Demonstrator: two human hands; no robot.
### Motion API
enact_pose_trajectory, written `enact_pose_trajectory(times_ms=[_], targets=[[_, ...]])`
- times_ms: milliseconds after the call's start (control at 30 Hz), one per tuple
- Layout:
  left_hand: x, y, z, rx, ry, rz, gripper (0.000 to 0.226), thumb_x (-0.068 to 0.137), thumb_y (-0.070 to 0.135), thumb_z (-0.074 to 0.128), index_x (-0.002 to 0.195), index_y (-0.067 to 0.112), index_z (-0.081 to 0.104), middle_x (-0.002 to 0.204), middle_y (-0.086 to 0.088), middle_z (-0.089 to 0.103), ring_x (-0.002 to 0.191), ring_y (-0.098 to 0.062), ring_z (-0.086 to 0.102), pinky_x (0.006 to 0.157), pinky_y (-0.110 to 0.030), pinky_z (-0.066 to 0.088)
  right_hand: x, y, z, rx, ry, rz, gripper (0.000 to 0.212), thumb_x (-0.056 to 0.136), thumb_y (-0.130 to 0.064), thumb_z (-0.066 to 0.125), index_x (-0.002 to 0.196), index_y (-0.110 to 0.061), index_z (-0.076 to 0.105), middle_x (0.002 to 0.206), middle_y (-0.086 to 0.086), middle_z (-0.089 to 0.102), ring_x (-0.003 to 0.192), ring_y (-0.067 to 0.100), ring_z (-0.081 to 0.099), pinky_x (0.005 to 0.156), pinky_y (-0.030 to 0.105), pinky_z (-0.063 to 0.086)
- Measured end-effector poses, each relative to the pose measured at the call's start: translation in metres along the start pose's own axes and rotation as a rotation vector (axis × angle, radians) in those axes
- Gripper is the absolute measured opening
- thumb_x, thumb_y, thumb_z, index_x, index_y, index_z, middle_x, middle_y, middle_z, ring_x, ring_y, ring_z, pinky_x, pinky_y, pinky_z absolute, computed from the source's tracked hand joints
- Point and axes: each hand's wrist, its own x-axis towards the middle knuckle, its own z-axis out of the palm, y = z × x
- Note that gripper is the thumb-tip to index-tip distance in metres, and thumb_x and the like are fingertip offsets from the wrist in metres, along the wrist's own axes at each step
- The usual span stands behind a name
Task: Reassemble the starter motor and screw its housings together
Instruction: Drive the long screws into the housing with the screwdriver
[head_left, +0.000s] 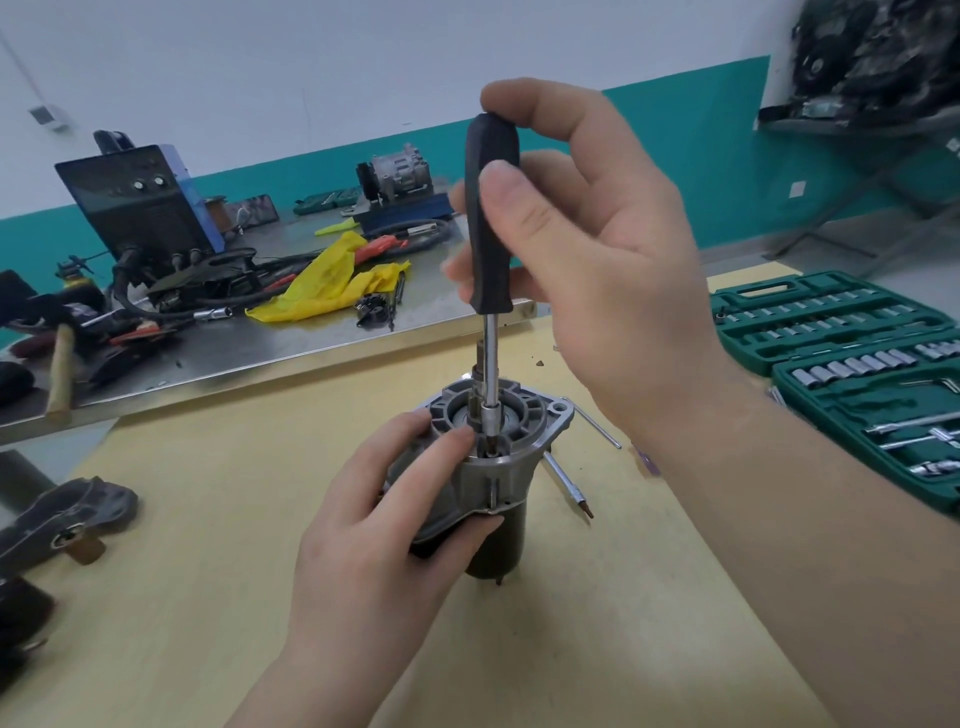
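Grip: black-handled screwdriver with a steel shank (491, 218) is grasped upright by the right hand (597, 270), tip down in the top of the grey cast-aluminium starter motor (483, 467). The motor is clasped by the left hand (384, 509), standing on end on the yellow wooden table (208, 519). A green socket-set case (852, 364) lies open to the right.

A single wide-angle view comes from the person's head, looking forward and down at close range onto the yellow tabletop (208, 597) that fills the lower half of the frame. Both hands enter from the bottom edge and meet near the centre. The steel bench (291, 343) crosses the middle left, and the teal-banded wall (675, 171) runs along the top. Straight lines bow toward the frame edges. There is no second view to overlap with.
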Motion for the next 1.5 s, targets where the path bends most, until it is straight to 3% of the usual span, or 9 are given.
enact_pose_trajectory(times_ms=[100,267,367,500,733,967,1067,1367,1500], targets=[[-0.002,-0.001,0.0,-0.004,0.013,-0.008,0.062,0.085,0.048,0.077,0.142,0.044,0.052,0.151,0.009,0.055,0.131,-0.015,0.062,0.1,-0.033,0.055,0.0,-0.002,-0.003,0.009,-0.035,0.003,0.03,0.109,0.0,0.049,0.134,-0.015,0.054,0.117,0.027,0.069,0.086,0.033,0.078,0.081,0.052,0.066],[0.0,0.001,0.0,-0.059,0.037,-0.037,0.063,0.082,0.048,0.08,0.14,0.044,0.055,0.151,0.011,0.052,0.134,-0.004,0.056,0.103,-0.018,0.05,0.001,0.0,0.002,-0.109,0.027,-0.054,0.04,0.096,-0.008,0.075,0.128,-0.02,0.055,0.095,0.013,0.065,0.074,0.021,0.069,0.074,0.042,0.065],[0.0,0.0,-0.001,-0.178,0.002,-0.171,0.091,0.069,0.05,0.098,0.145,0.058,0.047,0.153,0.019,0.051,0.138,-0.006,0.056,0.109,-0.029,0.052,0.002,0.005,0.005,-0.092,0.047,-0.043,0.04,0.096,-0.011,0.076,0.129,-0.023,0.057,0.095,0.005,0.067,0.076,0.02,0.067,0.074,0.041,0.065],[-0.002,-0.001,-0.006,-0.364,-0.066,-0.477,0.12,0.042,0.059,0.1,0.145,0.071,0.039,0.138,0.034,0.062,0.108,-0.011,0.075,0.081,-0.049,0.067,0.001,0.007,0.004,-0.022,-0.006,-0.024,0.036,0.102,-0.006,0.066,0.134,-0.02,0.059,0.103,0.009,0.074,0.091,0.03,0.073,0.079,0.048,0.066],[0.003,-0.008,-0.01,-0.433,-0.144,-0.548,0.12,0.033,0.049,0.106,0.136,0.071,0.049,0.108,0.03,0.074,0.082,-0.002,0.077,0.048,-0.032,0.064,-0.002,0.007,0.008,-0.025,-0.09,-0.019,0.057,0.098,0.0,0.069,0.143,-0.029,0.049,0.097,0.011,0.071,0.08,0.032,0.072,0.083,0.05,0.065],[0.003,-0.012,-0.01,-0.47,-0.161,-0.526,0.106,0.036,0.047,0.103,0.131,0.064,0.058,0.122,0.028,0.073,0.092,-0.005,0.077,0.056,-0.032,0.066,-0.002,0.011,0.011,-0.015,-0.085,0.013,0.06,0.097,-0.014,0.075,0.15,-0.027,0.049,0.096,0.016,0.068,0.078,0.027,0.069,0.085,0.051,0.064],[0.0,-0.01,-0.01,-0.471,-0.136,-0.507,0.106,0.039,0.041,0.11,0.13,0.061,0.061,0.123,0.028,0.072,0.095,-0.004,0.075,0.053,-0.031,0.065,-0.004,0.012,0.011,0.017,-0.105,0.044,0.057,0.105,-0.013,0.063,0.157,-0.022,0.043,0.091,0.002,0.067,0.082,0.011,0.065,0.083,0.035,0.06],[-0.002,-0.005,-0.011,-0.435,-0.103,-0.503,0.1,0.042,0.047,0.099,0.133,0.061,0.06,0.127,0.031,0.07,0.1,-0.001,0.074,0.068,-0.038,0.068,-0.005,0.009,0.013,-0.113,-0.086,-0.009,0.069,0.095,-0.007,0.071,0.157,-0.024,0.044,0.087,0.017,0.058,0.078,0.021,0.06,0.075,0.031,0.058],[0.0,-0.003,-0.014,-0.396,-0.104,-0.5,0.099,0.043,0.051,0.098,0.133,0.062,0.056,0.128,0.033,0.069,0.103,0.002,0.073,0.078,-0.046,0.067,-0.005,0.009,0.011,-0.052,-0.117,0.007,0.066,0.1,-0.012,0.069,0.159,-0.02,0.041,0.097,0.011,0.069,0.089,0.027,0.069,0.089,0.048,0.062]])
